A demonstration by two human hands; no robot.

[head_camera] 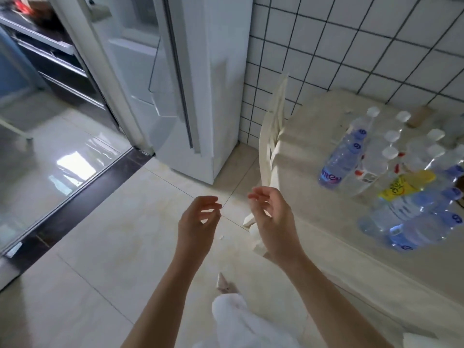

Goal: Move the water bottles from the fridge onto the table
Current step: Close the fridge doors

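Several clear water bottles (391, 177) with white caps and blue labels stand and lie grouped on the pale table (351, 249) at the right. The white fridge (200, 96) stands upper middle, its door swung out to the left, with see-through door shelves that look bare. My left hand (198, 222) and my right hand (273, 222) hover side by side over the floor, between fridge and table. Both have loosely curled fingers and hold nothing. My right hand is close to the table's left edge.
A cream chair (272, 136) is pushed against the table's left side. A dark threshold strip (82, 197) crosses the glossy tiled floor at the left, with a sliding glass door beside it. A white tiled wall (351, 46) backs the table. My white garment and shoe show below.
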